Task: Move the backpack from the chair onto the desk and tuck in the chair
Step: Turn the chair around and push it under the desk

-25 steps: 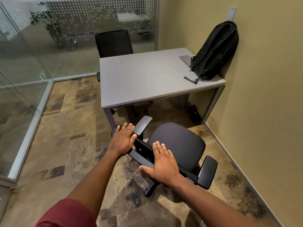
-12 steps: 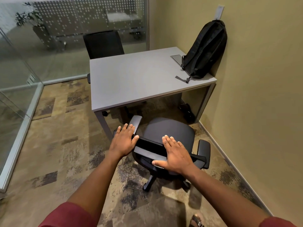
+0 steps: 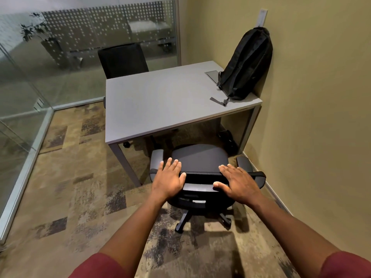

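The black backpack (image 3: 247, 65) stands upright on the far right corner of the grey desk (image 3: 160, 105), leaning against the wall. A black office chair (image 3: 200, 157) stands just in front of the desk's near edge, its seat facing the desk and still outside it. My left hand (image 3: 167, 179) lies flat on the left end of the backrest's top edge, fingers spread. On the right end rests my right hand (image 3: 239, 182), also flat with fingers apart and the thumb on the back of the rest.
A second black chair (image 3: 122, 59) is tucked in at the desk's far side. The yellow wall (image 3: 321, 117) runs close along the right of the chair and desk. Glass partitions (image 3: 24, 97) enclose the left and back. The desk's near left leg (image 3: 124, 163) stands beside the chair's left armrest.
The chair has swung round from an angled position to face the desk squarely and rolled nearer to it. Both hands stayed on the backrest and moved with it.
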Demonstrator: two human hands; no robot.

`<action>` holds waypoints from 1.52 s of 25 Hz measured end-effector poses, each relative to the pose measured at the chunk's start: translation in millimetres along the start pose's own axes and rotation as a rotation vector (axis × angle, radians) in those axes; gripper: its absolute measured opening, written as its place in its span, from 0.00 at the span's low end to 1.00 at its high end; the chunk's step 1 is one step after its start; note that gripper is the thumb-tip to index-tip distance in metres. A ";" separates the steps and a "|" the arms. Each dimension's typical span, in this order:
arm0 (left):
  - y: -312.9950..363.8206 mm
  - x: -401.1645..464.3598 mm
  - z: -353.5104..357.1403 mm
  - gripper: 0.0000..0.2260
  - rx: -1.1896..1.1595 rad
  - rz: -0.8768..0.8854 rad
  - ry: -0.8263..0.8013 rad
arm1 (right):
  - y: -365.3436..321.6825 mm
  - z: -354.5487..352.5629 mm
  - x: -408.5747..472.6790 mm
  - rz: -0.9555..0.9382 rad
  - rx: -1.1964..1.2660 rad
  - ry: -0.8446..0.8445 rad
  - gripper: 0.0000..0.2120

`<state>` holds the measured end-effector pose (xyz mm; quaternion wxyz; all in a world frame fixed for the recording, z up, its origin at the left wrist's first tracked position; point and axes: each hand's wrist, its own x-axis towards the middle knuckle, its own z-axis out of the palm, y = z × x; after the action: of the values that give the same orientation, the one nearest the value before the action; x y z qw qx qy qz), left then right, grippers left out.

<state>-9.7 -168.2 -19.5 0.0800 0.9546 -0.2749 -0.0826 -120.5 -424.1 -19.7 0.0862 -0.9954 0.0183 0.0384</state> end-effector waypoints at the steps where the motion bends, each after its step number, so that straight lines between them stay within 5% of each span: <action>1: 7.7 3.2 2.1 0.28 -0.015 -0.014 0.009 | 10.8 -3.2 3.9 -0.013 0.010 0.002 0.46; 10: 57.1 44.8 4.0 0.25 -0.032 -0.111 0.141 | 80.4 -21.0 52.3 -0.101 0.038 0.065 0.32; 38: 68.2 218.8 -5.3 0.32 -0.080 -0.288 0.119 | 183.1 -51.3 234.7 -0.274 -0.017 0.034 0.39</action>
<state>139.2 -342.3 -25.7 0.1214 0.9834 -0.1267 -0.0473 109.2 -620.2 -19.2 0.0816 -0.9897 -0.1169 0.0097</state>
